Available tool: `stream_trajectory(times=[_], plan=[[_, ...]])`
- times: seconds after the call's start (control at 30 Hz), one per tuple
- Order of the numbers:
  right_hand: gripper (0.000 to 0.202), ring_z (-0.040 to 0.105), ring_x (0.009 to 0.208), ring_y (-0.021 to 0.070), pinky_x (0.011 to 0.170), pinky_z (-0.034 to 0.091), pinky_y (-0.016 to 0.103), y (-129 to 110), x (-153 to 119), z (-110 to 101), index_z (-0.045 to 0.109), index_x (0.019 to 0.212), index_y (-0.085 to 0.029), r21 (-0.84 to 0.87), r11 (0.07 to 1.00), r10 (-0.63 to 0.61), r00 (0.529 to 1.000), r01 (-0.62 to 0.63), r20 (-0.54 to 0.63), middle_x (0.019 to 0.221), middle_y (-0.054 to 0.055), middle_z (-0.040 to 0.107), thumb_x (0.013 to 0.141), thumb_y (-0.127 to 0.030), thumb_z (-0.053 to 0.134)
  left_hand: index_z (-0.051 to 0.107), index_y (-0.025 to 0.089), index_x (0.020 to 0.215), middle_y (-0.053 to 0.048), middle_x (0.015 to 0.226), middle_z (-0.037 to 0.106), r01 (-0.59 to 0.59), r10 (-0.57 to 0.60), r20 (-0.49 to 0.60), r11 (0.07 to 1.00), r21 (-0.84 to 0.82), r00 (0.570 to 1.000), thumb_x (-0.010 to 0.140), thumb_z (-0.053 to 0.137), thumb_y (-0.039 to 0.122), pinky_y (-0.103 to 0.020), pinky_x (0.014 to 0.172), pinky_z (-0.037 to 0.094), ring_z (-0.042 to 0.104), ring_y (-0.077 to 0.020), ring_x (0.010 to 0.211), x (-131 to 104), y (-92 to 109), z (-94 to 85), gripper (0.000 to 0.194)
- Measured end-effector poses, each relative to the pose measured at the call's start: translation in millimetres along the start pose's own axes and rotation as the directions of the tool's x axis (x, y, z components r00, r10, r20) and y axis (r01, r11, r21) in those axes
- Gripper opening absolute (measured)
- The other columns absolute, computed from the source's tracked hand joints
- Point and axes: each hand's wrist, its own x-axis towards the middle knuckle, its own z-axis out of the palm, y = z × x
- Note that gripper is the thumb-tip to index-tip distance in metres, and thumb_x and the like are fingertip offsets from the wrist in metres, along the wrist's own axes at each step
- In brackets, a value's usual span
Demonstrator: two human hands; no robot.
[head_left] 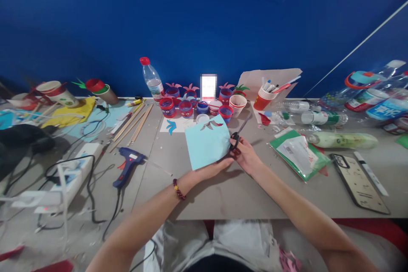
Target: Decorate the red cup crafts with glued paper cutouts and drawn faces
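A light blue sheet of paper (207, 146) is tilted above the grey table, with a leaf-shaped cutout along its top edge. My left hand (218, 167) is closed on the lower right part of the sheet, its fingers partly hidden under it. Black-handled scissors (236, 139) are in my right hand (245, 153), at the sheet's right edge, their blades pointing up and to the right. Behind the paper stand small decorated cups (168, 108) in red and blue, some with leaf shapes on top. A blue leaf cutout (171, 127) lies on white paper to the left.
On the left are a blue glue gun (128, 165), wooden sticks (137, 125) and a power strip (75, 174). A cup of pens (266, 95), plastic bottles (325, 117), a green packet (299, 153) and a phone (358, 182) are on the right.
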Motion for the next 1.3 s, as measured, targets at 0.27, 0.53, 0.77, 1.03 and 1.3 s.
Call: stream_trajectory(times=[0.27,0.53,0.77,1.03,1.3], plan=[[0.050,0.039,0.043,0.0047,0.042,0.032,0.018,13.8,-6.3,3.8,0.046,0.085,-0.023,-0.071,0.997,0.032,0.989,-0.022,0.145,0.058,-0.012,0.049,0.055,-0.028,0.086,0.069,0.018,0.106,-0.009,0.112,0.071,0.214,-0.303,-0.064,0.793,-0.570,0.951,0.089,0.054,0.037,-0.040,0.099,0.049,0.064,-0.0243,0.109,4.4,-2.6,-7.0,0.029],[0.055,0.042,0.039,0.0048,0.037,0.029,0.019,13.5,-9.4,5.2,0.043,0.086,-0.023,-0.111,0.994,0.049,0.971,-0.023,0.232,0.064,-0.009,0.055,0.059,-0.045,0.085,0.071,0.018,0.101,-0.008,0.114,0.071,0.195,-0.438,-0.150,0.647,-0.738,0.886,0.078,0.070,0.037,-0.040,0.106,0.044,0.062,-0.0255,0.115,12.4,3.7,-19.6,0.030],[0.054,0.036,0.045,0.0052,0.040,0.028,0.020,13.9,-11.1,-2.5,0.044,0.085,-0.022,-0.202,0.978,0.132,0.879,-0.042,0.457,0.065,-0.007,0.047,0.069,-0.064,0.072,0.072,0.024,0.094,-0.004,0.115,0.071,0.108,-0.458,-0.194,0.553,-0.826,0.868,0.075,0.074,0.033,-0.034,0.101,0.047,0.062,-0.0227,0.116,19.0,3.6,-34.1,0.021],[0.053,0.047,0.055,0.0105,0.050,0.038,0.024,9.0,-15.0,-4.9,0.046,0.088,-0.020,-0.269,0.963,0.191,0.766,-0.025,0.613,0.064,-0.005,0.044,0.074,-0.067,0.066,0.070,0.018,0.092,-0.008,0.106,0.074,0.126,-0.588,-0.241,0.514,-0.848,0.772,0.068,0.080,0.036,-0.034,0.095,0.050,0.065,-0.0255,0.110,19.7,6.3,-31.8,0.031],[0.052,0.054,0.058,0.0125,0.052,0.041,0.025,4.5,-18.3,1.1,0.044,0.084,-0.021,-0.332,0.942,0.221,0.817,-0.039,0.532,0.062,-0.006,0.045,0.074,-0.067,0.065,0.070,0.022,0.096,-0.006,0.109,0.073,0.149,-0.657,-0.261,0.499,-0.853,0.707,0.072,0.077,0.038,-0.036,0.099,0.049,0.061,-0.0263,0.117,21.8,2.7,-36.6,0.030]])
